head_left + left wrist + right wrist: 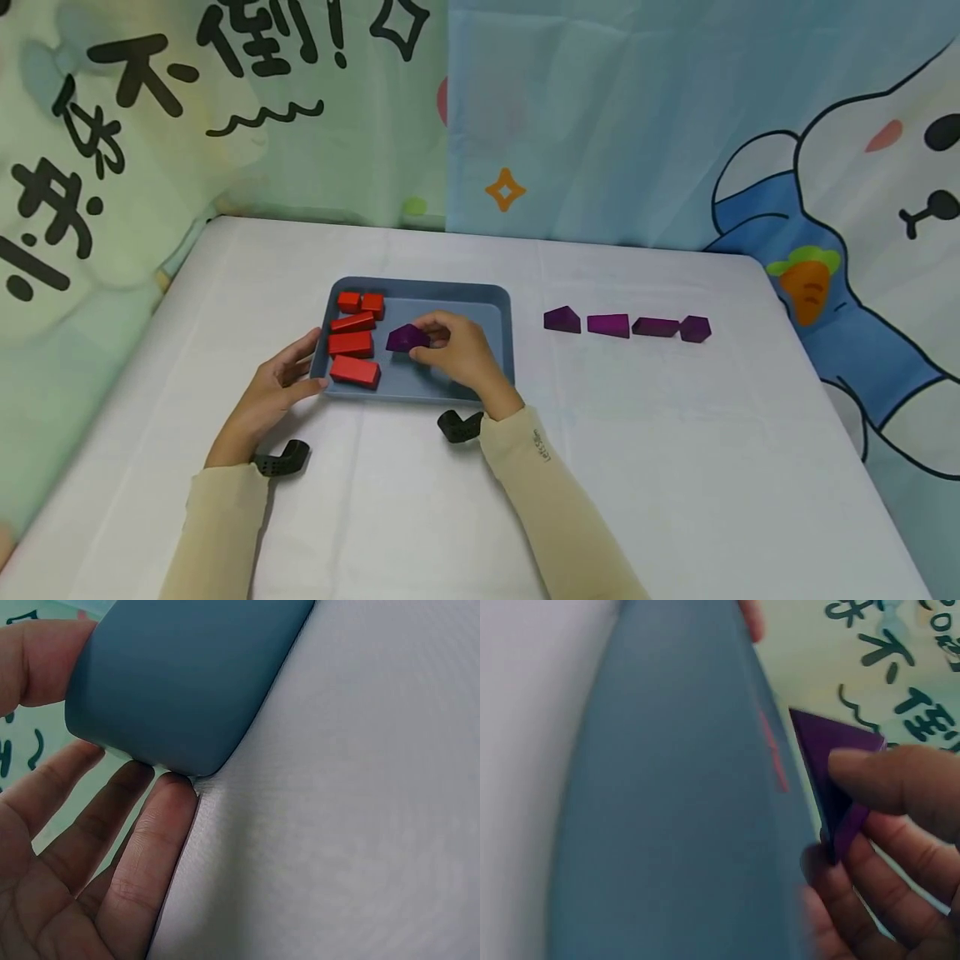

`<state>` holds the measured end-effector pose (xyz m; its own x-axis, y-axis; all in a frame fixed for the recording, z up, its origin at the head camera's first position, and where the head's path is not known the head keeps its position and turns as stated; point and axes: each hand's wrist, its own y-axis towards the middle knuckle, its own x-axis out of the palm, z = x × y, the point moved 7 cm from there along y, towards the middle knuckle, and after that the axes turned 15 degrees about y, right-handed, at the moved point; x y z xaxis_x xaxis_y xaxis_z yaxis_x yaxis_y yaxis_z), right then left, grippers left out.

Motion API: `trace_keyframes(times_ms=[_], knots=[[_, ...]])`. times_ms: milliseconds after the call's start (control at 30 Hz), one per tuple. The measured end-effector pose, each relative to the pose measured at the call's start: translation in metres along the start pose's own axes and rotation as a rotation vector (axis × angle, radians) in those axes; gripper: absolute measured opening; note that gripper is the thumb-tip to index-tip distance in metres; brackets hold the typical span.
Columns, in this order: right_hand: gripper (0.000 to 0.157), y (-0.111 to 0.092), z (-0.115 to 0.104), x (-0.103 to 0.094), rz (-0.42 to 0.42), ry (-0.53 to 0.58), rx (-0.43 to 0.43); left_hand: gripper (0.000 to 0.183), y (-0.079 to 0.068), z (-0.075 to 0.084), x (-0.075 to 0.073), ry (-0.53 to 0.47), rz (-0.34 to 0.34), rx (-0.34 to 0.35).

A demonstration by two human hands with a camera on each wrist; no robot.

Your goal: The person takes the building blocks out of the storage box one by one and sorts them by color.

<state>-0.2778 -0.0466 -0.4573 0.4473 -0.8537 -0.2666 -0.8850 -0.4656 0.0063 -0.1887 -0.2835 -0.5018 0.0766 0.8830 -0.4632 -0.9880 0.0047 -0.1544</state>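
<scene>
A shallow blue-grey tray (435,385) lies on the table, with several red blocks (351,344) along its left side. My left hand (272,390) holds the tray's near left corner; in the left wrist view the thumb touches one side of it and the fingertips another. Over the middle of the tray, my right hand (461,354) pinches a purple faceted block (406,338) between thumb and fingers. The right wrist view shows this purple block (840,765) with pointed corners, partly covered by the thumb. Whether it touches the tray floor I cannot tell.
To the right of the tray, several purple blocks (608,325) of differing shapes lie in a row on the white tablecloth (675,433). Printed curtains (600,108) hang behind the table. A black wrist device (285,458) sits on each forearm.
</scene>
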Motion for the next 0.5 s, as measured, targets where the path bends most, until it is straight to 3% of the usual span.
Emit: trace_keyframes(times_ms=[300, 500], knots=[[0.039, -0.026, -0.020, -0.041, -0.073, 0.004, -0.119, 0.076, -0.004, 0.002, -0.001, -0.002, -0.013, 0.006], [0.041, -0.044, -0.021, -0.090, -0.082, -0.004, -0.180, 0.076, -0.005, 0.005, 0.001, 0.000, -0.018, 0.007]])
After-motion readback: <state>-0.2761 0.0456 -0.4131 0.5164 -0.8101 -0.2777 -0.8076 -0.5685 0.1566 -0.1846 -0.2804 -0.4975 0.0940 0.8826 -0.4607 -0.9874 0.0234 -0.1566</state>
